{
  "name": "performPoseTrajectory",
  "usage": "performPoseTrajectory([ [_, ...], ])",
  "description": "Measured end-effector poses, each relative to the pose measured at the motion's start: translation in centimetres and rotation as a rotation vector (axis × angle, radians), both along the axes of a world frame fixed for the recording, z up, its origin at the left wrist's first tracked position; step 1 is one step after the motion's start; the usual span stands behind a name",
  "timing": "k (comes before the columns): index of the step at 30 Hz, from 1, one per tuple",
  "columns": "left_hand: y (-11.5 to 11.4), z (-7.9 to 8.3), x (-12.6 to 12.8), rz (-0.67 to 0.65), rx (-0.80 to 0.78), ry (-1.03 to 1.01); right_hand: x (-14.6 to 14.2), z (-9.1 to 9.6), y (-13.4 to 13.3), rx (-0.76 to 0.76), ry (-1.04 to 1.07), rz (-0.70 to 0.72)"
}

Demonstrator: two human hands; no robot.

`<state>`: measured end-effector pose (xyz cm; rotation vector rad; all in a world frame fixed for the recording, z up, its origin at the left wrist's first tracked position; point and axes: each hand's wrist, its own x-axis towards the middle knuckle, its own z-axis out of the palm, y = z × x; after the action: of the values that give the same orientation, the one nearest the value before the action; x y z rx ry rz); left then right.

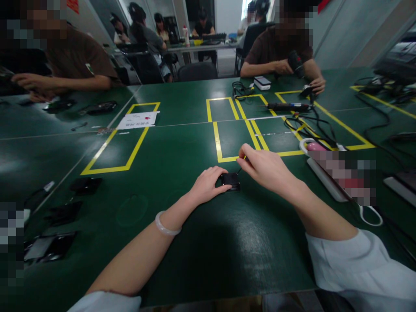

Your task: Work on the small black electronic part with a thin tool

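A small black rectangular device lies on the green table in front of me. My left hand, with a pale bangle at its wrist, grips the device's left side between thumb and fingers. Just right of it, my right hand is closed in a pinch. A thin dark piece shows between those fingertips and the device's upper right corner. It is too small to tell whether this is a tool tip or a wire.
Black parts lie along the left side. A paper sheet sits by yellow tape outlines. To the right are a pen-like tool, cables, a strapped item and a white-topped box. Co-workers sit opposite; one holds a power screwdriver.
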<state>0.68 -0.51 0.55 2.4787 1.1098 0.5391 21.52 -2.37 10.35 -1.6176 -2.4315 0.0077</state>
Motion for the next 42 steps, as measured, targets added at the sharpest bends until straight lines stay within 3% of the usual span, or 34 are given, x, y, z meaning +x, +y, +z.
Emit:
performPoseTrajectory([
  [6, -0.02, 0.13, 0.08, 0.004, -0.016, 0.011, -0.12, 0.06, 0.03, -0.018, -0.07, -0.033],
  [13, -0.09, 0.26, 0.09, 0.004, -0.018, 0.011, -0.11, -0.03, -0.19, 0.018, 0.028, 0.004],
  [20, -0.09, 0.24, 0.14, 0.004, -0.017, 0.007, -0.19, 0.03, -0.1, -0.01, -0.046, -0.023],
  [42, -0.03, 0.26, 0.12, 0.005, -0.022, 0.006, -0.15, -0.07, -0.2, 0.004, 0.016, 0.008],
])
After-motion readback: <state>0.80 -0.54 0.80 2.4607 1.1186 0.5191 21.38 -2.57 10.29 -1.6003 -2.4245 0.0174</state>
